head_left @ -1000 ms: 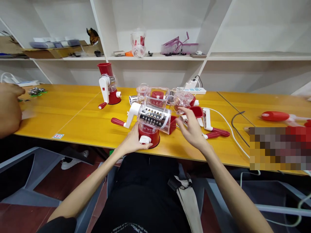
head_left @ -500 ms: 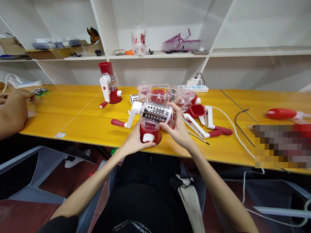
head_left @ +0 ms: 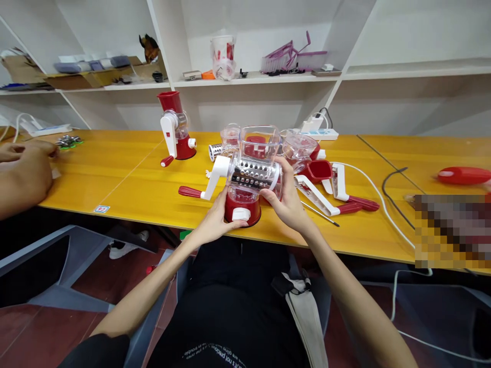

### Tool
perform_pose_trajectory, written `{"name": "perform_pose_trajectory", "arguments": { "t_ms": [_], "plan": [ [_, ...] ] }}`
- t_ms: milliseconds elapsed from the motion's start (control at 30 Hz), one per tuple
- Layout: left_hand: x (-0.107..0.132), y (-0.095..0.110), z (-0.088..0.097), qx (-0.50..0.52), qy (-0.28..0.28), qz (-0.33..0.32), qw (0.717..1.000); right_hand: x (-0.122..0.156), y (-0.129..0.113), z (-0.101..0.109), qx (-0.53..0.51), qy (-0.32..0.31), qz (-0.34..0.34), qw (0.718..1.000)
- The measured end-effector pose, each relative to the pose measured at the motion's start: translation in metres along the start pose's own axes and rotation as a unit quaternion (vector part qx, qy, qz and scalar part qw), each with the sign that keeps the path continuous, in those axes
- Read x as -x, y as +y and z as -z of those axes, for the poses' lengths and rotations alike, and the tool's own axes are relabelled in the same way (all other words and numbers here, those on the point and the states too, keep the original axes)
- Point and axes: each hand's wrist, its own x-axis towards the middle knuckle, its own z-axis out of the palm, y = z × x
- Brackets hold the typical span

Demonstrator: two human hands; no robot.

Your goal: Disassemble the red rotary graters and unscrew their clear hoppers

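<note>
A rotary grater [head_left: 249, 176] with a red base, a clear hopper, a metal drum and a white crank with a red handle stands near the front edge of the yellow table [head_left: 126, 184]. My left hand [head_left: 215, 220] wraps round its red base. My right hand [head_left: 286, 199] grips the open end of the clear drum housing on the right side. Both hands are closed on the grater.
A second assembled grater [head_left: 174, 130] stands further back on the left. Loose clear housings [head_left: 301, 148], red parts and white cranks [head_left: 330, 191] lie to the right, with cables and a power strip [head_left: 320, 133]. Another person's hand [head_left: 23, 168] rests at the left edge. Shelves stand behind.
My right hand came in from the loose parts on the right and took hold of the drum end of the grater. My left hand stayed on the base.
</note>
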Motion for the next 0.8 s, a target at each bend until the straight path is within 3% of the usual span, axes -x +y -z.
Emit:
{"name": "perform_pose_trajectory", "arguments": {
  "t_ms": [100, 167, 300, 367, 433, 533, 633, 800],
  "plan": [
    [0.01, 0.005, 0.001, -0.029, -0.001, 0.001, 1.0, 0.001, 0.001, 0.0, 0.004, -0.001, 0.002, 1.0],
    [0.02, 0.013, 0.004, -0.053, 0.028, -0.018, 0.998, 0.001, 0.001, 0.0, 0.007, -0.002, 0.003, 1.0],
    [0.034, 0.038, 0.019, -0.118, 0.164, -0.128, 0.971, -0.001, 0.001, 0.002, 0.01, -0.007, 0.002, 1.0],
    [0.025, 0.048, 0.03, -0.14, 0.236, -0.154, 0.949, -0.002, 0.001, 0.003, 0.008, -0.009, 0.001, 1.0],
    [0.006, 0.051, 0.041, -0.116, 0.27, -0.143, 0.945, -0.002, 0.002, 0.004, 0.005, -0.011, 0.001, 1.0],
    [-0.027, 0.045, 0.05, -0.042, 0.214, -0.107, 0.97, -0.003, 0.003, 0.006, 0.001, -0.012, 0.002, 1.0],
    [-0.046, 0.034, 0.048, 0.014, 0.153, -0.079, 0.985, -0.002, 0.004, 0.009, 0.0, -0.015, 0.003, 1.0],
    [-0.043, 0.023, 0.033, 0.024, 0.19, -0.064, 0.979, 0.0, 0.007, 0.008, -0.009, -0.016, 0.003, 1.0]
  ]
}}
